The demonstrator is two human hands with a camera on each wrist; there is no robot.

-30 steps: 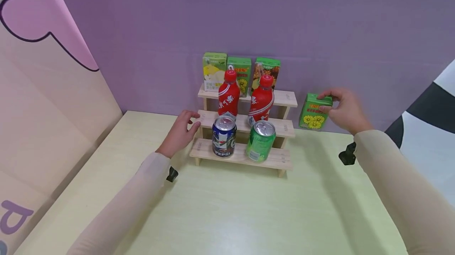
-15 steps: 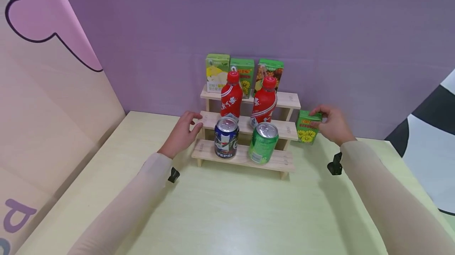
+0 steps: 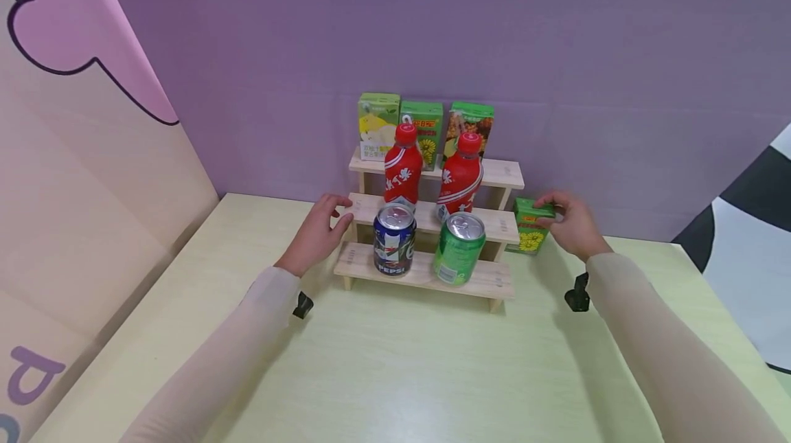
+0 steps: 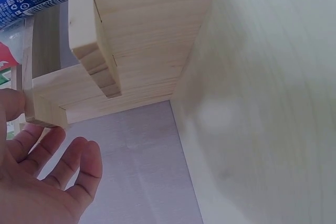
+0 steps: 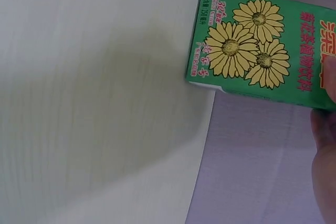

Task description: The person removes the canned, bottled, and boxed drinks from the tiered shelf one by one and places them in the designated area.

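My right hand (image 3: 573, 224) pinches the top of a green drink carton (image 3: 529, 229) with yellow flowers. The carton stands just right of the wooden step stand (image 3: 426, 277), its lower end at the table by the back wall; in the right wrist view the same carton (image 5: 247, 45) shows its flower print. My left hand (image 3: 316, 235) is at the left end of the stand's middle step. In the left wrist view, thumb and fingers (image 4: 50, 145) lie on either side of that plank's end (image 4: 50, 114).
On the top step stand a pale green carton (image 3: 378, 128), a flowered carton (image 3: 426, 128) and a brown-green carton (image 3: 471, 126). Two red bottles (image 3: 403, 172) are on the middle step. A Pepsi can (image 3: 393, 242) and a green can (image 3: 459, 251) occupy the bottom step. A purple wall (image 3: 556, 38) rises behind.
My right hand has brought the carton down and left, from in front of the wall to the table beside the stand. My left hand keeps its place on the stand.
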